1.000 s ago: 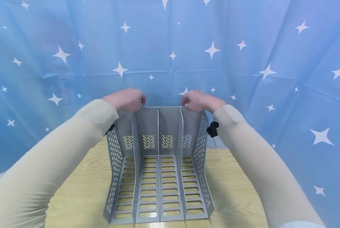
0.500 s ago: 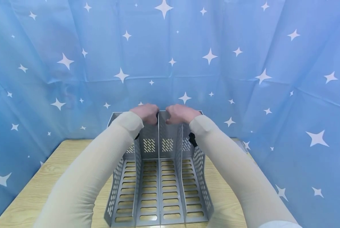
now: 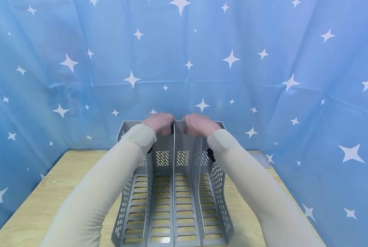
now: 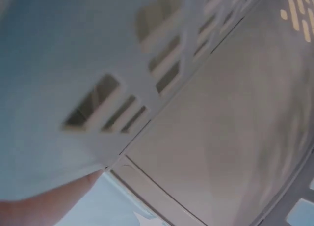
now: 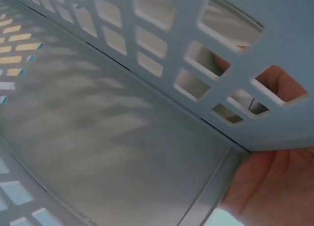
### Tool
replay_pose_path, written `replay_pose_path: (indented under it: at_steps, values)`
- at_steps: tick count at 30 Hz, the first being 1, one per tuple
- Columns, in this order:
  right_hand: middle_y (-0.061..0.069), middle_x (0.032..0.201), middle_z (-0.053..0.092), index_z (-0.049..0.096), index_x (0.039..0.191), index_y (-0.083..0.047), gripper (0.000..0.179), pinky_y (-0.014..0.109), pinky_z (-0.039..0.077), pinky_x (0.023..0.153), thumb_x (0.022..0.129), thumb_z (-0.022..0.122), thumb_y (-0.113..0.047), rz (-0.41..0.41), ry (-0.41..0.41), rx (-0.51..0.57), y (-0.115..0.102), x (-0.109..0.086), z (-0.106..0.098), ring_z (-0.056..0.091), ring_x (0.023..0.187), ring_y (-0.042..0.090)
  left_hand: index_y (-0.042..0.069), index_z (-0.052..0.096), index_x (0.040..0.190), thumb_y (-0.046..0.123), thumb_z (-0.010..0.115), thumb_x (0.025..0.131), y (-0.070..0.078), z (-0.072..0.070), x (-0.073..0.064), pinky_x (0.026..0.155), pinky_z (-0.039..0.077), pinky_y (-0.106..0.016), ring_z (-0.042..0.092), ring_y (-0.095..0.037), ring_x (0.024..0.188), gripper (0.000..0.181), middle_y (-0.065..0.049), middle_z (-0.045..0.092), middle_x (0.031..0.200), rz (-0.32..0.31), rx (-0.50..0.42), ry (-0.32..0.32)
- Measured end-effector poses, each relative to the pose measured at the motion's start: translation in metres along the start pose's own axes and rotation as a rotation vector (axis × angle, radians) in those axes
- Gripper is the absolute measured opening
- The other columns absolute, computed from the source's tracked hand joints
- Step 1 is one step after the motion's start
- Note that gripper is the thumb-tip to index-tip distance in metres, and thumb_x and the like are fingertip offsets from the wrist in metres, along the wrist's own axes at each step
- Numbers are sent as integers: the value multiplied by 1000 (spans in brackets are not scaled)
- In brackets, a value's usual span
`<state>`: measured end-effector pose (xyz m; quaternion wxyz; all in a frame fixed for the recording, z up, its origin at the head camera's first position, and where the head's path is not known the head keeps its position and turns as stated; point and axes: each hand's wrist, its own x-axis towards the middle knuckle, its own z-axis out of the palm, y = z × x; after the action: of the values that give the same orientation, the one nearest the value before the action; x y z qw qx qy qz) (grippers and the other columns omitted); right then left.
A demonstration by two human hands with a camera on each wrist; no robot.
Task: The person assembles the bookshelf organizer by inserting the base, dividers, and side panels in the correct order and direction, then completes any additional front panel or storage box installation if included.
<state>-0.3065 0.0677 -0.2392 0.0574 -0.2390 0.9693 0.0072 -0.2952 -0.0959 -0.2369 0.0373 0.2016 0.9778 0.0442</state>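
Note:
A grey plastic file rack (image 3: 163, 144) stands upright in front of me, with perforated dividers, a slotted base and several upright compartments. My left hand (image 3: 159, 123) grips the top of its back panel just left of the middle divider. Opposite it, on the right of that divider, my right hand (image 3: 199, 124) grips the same top edge with curled fingers. In the right wrist view the palm sits at the panel's corner, and fingers (image 5: 283, 83) show through the holes of a divider (image 5: 162, 64). Only a sliver of the left hand (image 4: 54, 201) appears in the left wrist view.
The rack stands on a light wood table (image 3: 63, 192). Behind the right forearm lies a flat grey item (image 3: 261, 160) near the table's back right edge. A blue curtain (image 3: 184, 68) with white stars hangs close behind and at both sides.
Both hands have come inward along the back panel's top, from the outer compartments to beside the middle divider. Over the last half second they have hardly moved. The rack stays in place.

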Motion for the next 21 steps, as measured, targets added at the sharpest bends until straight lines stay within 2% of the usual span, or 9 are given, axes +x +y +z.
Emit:
replay_pose_path:
  at_steps: [4,10,13,18,21]
  values:
    - [12,117,66,65,120,-8,21,47,53,87,100,60,-15,6,0,1,2,4,3,60,98,27,14,52,78,1,55,90,-2,1,4,67,41,-35,49,-22,76,18,-6,55,82,8,19,-12]
    - [12,121,67,66,122,-9,24,52,54,94,100,62,-17,0,11,-9,4,5,3,62,101,28,11,59,86,-5,55,86,-5,2,9,70,45,-36,51,-24,79,17,-7,59,87,50,34,-15]
    - [12,120,68,67,120,-8,22,53,54,93,101,62,-17,-3,19,-12,3,5,2,64,103,29,11,60,89,-7,54,84,-9,2,9,72,45,-37,51,-25,81,19,-8,60,89,69,25,-32]
    - [10,140,63,64,134,-10,33,55,53,98,102,62,-19,16,19,-20,0,7,1,63,121,31,10,58,89,-7,50,86,-13,-2,10,72,42,-38,50,-26,81,19,-10,59,91,88,28,-58]
    - [9,146,59,60,141,-12,39,56,52,100,102,61,-20,39,2,-24,1,8,2,60,127,31,10,57,90,-6,50,88,-11,-1,12,73,43,-39,51,-27,83,18,-11,60,93,94,32,-67]
